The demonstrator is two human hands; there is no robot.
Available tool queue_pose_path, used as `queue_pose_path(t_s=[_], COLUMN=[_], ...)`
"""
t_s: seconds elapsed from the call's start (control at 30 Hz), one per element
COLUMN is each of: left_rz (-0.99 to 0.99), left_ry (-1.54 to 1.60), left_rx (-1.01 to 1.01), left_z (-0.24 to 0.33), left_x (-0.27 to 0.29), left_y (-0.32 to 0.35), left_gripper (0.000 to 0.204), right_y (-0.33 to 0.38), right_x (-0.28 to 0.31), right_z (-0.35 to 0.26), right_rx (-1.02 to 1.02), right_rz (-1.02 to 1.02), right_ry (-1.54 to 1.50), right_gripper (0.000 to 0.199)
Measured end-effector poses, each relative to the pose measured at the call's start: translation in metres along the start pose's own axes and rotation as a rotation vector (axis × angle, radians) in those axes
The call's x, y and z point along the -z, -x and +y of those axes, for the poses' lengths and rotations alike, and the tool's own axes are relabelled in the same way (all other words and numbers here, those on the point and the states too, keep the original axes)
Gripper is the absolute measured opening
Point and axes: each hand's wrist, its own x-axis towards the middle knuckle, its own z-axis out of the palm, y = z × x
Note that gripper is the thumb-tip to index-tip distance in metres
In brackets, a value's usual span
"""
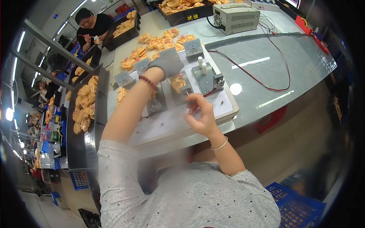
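My left hand, in a grey glove with a beaded bracelet at the wrist, reaches over the far side of a white board. Its fingers are smeared and partly hidden, so I cannot tell whether it holds anything. Under and in front of it, a yellow-orange moulded part sits in a grey fixture. At that fixture's near end is a small metal block. My bare right hand is beside this block, index finger curled close to it and thumb held apart. No object shows between them.
Square dial meters line the board's far edge. A grey fixture with white posts stands right. Yellow-orange parts lie beyond; black trays hold more. A power supply trails red and black wires. Another person works far left.
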Motion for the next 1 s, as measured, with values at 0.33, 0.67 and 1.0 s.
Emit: queue_pose_path(t_s=[0.33, 0.67, 1.0], left_rz=[-0.013, 0.579, 0.499], left_ry=[0.625, 1.407, 0.758], left_rx=[-0.298, 0.712, 1.749], left_z=[-0.093, -0.238, -0.313], left_x=[0.018, -0.148, -0.334], left_y=[0.286, 0.504, 0.537], left_gripper=[0.018, 0.025, 0.062], right_y=[-0.009, -0.011, -0.012], right_x=[0.055, 0.065, 0.086], right_z=[0.015, 0.025, 0.045], right_rx=[-0.011, -0.098, 0.051], right_rz=[0.449, 0.477, 0.426], right_ry=[0.328, 0.158, 0.098], right_gripper=[0.054, 0.042, 0.024])
